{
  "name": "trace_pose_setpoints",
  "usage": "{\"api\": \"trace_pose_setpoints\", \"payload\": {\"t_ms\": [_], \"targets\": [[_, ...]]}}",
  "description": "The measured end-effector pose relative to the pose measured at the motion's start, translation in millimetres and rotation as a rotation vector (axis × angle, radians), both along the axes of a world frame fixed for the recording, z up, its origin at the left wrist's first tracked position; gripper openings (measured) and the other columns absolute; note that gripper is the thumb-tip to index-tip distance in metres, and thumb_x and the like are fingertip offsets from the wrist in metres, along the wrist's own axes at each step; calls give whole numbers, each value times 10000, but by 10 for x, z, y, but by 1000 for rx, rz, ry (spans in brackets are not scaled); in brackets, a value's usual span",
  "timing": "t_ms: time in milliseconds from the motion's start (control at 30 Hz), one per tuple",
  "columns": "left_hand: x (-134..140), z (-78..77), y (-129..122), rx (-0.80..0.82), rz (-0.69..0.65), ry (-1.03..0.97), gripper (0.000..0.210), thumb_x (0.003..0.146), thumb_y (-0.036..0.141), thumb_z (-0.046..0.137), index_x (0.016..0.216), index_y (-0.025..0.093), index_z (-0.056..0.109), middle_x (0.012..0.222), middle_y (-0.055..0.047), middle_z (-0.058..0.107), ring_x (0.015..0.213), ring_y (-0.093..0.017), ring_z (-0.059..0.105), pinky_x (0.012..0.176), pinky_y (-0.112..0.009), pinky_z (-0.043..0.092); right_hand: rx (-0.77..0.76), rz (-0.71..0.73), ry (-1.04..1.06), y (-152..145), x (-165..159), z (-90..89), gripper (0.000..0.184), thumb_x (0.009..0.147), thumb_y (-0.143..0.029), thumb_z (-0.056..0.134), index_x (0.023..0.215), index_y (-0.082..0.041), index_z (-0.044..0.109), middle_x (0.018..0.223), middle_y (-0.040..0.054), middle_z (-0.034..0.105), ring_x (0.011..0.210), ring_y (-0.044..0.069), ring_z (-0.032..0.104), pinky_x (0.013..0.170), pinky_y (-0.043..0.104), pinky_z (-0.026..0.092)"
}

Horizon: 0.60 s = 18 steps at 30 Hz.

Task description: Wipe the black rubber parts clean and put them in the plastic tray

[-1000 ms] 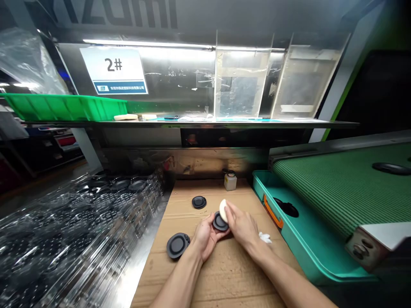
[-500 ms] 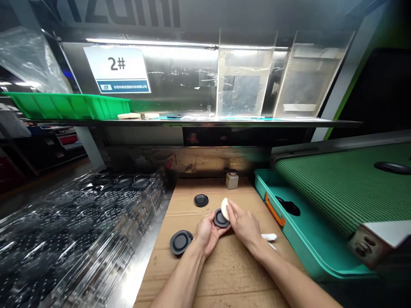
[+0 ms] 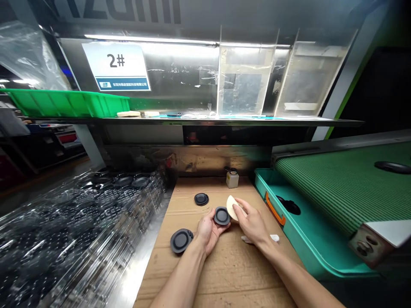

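My left hand (image 3: 208, 233) holds a small dark grey round lid-like part (image 3: 221, 216), face up, between thumb and fingers. Just to its right, my right hand (image 3: 252, 220) pinches a cream-coloured sponge pad (image 3: 231, 207), tilted and slightly apart from the part. A larger black round part (image 3: 181, 241) lies on the cardboard left of my left wrist. Farther back rests another black round part (image 3: 201, 199). Partly hidden beneath my right hand is a crumpled white wipe or tissue (image 3: 274, 238).
A small bottle with a black top (image 3: 232, 179) stands at the cardboard's back edge. On the right are a teal bin (image 3: 308, 244) with black parts and a green conveyor belt (image 3: 349, 179). Clear plastic trays (image 3: 96, 231) of black parts fill the left. A shelf (image 3: 205, 122) spans above.
My right hand has drawn the sponge pad to the right, off the grey part, uncovering more of its face. My left hand has stayed nearly still.
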<state>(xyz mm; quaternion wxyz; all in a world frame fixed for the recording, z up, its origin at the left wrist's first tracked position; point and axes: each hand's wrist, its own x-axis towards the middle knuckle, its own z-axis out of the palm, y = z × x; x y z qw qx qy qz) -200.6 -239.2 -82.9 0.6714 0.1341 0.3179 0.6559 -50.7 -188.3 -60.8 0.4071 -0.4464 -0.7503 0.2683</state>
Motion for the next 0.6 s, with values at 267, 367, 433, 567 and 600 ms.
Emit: {"api": "trace_pose_setpoints", "payload": {"t_ms": [267,367,433,567,600], "targets": [[67,24,-17,62,-44,-61,261,910,346,454,975,124,577,984,-124,661,889,-211,637,814,-359,509,-57,84,1,-199,-99,-23,300,822,-373,507,964,-200,707,871,31,713,777,182,646,719,255,477],[120,-3,-26,108,-28,-17,221,897,330,490,984,145,574,991,-111,655,910,-209,633,829,-357,501,-90,144,53,-188,-146,-53,315,826,-361,505,982,-179,709,927,52,712,843,194,644,765,263,468],[139,-21,-28,109,34,7,192,887,302,511,978,149,580,967,-96,651,906,-192,631,848,-335,492,-133,228,71,-182,-161,-65,318,831,-347,495,985,-175,713,941,51,713,855,193,641,772,261,463],[140,-20,-43,74,90,43,210,877,290,524,1008,140,589,947,-94,643,904,-198,632,857,-338,493,-249,362,-41,-129,-65,-38,261,783,-309,537,883,-176,738,830,23,719,742,179,634,653,237,448],[139,-14,-49,72,72,53,229,877,301,524,1025,139,588,956,-100,642,909,-212,633,848,-359,500,-267,359,-81,-108,-25,-24,254,773,-309,546,861,-173,741,800,22,716,715,178,630,620,233,438]]}}
